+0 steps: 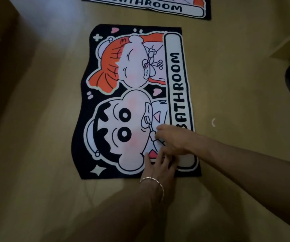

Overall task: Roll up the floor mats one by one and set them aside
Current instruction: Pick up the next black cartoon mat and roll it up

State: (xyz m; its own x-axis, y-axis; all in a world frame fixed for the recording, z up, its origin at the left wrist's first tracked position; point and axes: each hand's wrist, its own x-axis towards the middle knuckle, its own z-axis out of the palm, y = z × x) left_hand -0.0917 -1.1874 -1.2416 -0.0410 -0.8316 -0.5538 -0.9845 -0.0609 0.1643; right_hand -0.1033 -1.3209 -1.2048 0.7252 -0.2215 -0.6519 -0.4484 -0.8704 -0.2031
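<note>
So, the left hand (158, 165) is laid on the near mat (133, 102) with the fingers fairly straight and spread, fingertips flat on the fabric close to the mat's near edge. Nothing is gripped by it. A thin bracelet (153, 182) is worn on that wrist. The right hand (173, 139) is brought in from the right just beyond the left one, knuckles up, fingers bent down onto the mat. Whether the fabric is pinched or only touched can't be told, since the fingertips are tucked under the hand and it's pretty dim.

The near mat is spread flat on the tan floor (44, 119), not rolled yet. A black ground with a wavy left side is shown. Two cartoon faces are printed on it, one with orange hair and one with thick black eyebrows and a toothbrush. "BATHROOM" is lettered in a white strip along the right side.

Two mats are counted. The second mat (158, 6) is laid flat farther off, cut by the top of the view, with the same lettering. One small white scrap (213, 122) is seen on the floor right of the near mat.
</note>
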